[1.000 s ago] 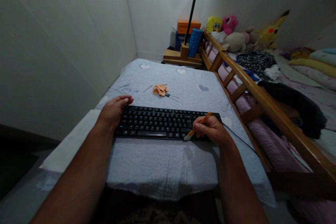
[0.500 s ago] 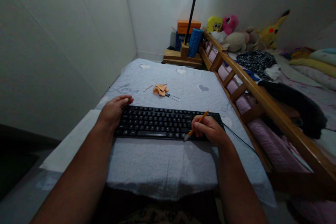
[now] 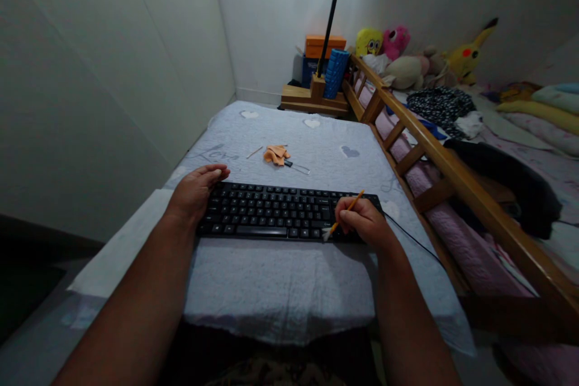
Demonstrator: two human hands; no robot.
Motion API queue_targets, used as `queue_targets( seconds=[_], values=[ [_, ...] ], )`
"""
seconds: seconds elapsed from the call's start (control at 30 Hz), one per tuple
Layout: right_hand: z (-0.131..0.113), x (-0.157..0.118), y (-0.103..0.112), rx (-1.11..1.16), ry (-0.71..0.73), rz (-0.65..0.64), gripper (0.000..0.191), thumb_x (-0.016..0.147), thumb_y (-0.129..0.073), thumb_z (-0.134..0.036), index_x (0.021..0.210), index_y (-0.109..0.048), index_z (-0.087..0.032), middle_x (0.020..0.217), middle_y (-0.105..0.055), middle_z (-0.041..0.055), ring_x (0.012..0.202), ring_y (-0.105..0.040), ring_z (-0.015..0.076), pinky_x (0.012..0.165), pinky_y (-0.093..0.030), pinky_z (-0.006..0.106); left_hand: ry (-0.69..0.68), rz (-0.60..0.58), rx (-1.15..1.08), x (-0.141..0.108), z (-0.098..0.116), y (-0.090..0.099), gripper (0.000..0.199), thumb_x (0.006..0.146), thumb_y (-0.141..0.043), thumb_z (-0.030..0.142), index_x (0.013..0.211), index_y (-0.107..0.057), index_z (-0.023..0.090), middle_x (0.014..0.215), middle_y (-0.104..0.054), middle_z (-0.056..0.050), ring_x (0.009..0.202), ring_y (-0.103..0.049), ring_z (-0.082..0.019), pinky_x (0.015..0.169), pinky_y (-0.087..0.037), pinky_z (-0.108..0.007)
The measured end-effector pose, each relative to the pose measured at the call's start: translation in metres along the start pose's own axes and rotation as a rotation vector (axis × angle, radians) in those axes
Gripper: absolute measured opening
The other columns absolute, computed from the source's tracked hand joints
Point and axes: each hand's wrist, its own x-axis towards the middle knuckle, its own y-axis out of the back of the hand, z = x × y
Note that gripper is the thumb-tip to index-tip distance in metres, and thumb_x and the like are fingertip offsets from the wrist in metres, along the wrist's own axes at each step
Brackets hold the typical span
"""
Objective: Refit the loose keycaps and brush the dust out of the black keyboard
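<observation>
A black keyboard [image 3: 266,208] lies flat on the cloth-covered table, its cable running off to the right. My left hand [image 3: 192,193] grips the keyboard's left end, with the thumb along the top and the other fingers partly hidden. In my right hand [image 3: 359,217] is a small paintbrush [image 3: 355,200] with an orange handle, pinched between thumb and fingers. Its pale bristles point down at the lower right keys, by the keyboard's front edge. Beyond the keyboard lie a crumpled orange cloth [image 3: 275,154], a thin stick [image 3: 254,152] and a wire tool with a dark handle [image 3: 298,167].
A wooden bed rail [image 3: 420,132] runs along the table's right side, with clothes and plush toys [image 3: 407,69] behind it. At the far end stand a blue foam roller [image 3: 336,74], an orange box [image 3: 324,46] and a black pole [image 3: 333,9]. A pale wall closes the left side.
My right hand has shifted slightly right with the paintbrush, and the bristles now look more splayed. My left hand and the keyboard have stayed put.
</observation>
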Motion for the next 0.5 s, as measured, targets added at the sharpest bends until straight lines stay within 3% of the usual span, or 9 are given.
queue_targets(
  seconds=[0.17,0.33,0.5],
  values=[
    [-0.0021,-0.0008,0.0001,0.086,0.009,0.029,0.019,0.081,-0.055,-0.033,0.069,-0.06,-0.019,0.051,-0.051,-0.0029,0.048,-0.044,0.0113,0.049,-0.031,0.025,0.001,-0.007,-0.011,0.0,-0.0002,0.0005,0.015,0.064,-0.071,0.019,0.079,-0.071,0.017,0.082,-0.072,-0.004,0.089,-0.068,-0.019,0.082,-0.053,-0.029],
    [-0.005,0.0008,0.0,0.001,0.008,0.113,0.018,0.08,-0.057,-0.033,0.069,-0.061,-0.019,0.052,-0.052,-0.0024,0.048,-0.045,0.0118,0.049,-0.031,0.025,0.0,0.0,-0.007,0.0001,0.0002,0.0004,0.014,0.065,-0.071,0.019,0.078,-0.071,0.017,0.083,-0.072,-0.005,0.088,-0.068,-0.019,0.083,-0.054,-0.03],
    [-0.0056,0.0002,0.001,-0.018,-0.019,0.034,0.02,0.077,-0.056,-0.033,0.062,-0.056,-0.02,0.048,-0.049,-0.0032,0.046,-0.043,0.0113,0.048,-0.03,0.024,-0.005,-0.009,-0.003,0.0016,-0.0015,0.0014,0.014,0.066,-0.07,0.018,0.08,-0.071,0.017,0.083,-0.072,-0.005,0.088,-0.069,-0.019,0.083,-0.053,-0.03]
  ],
)
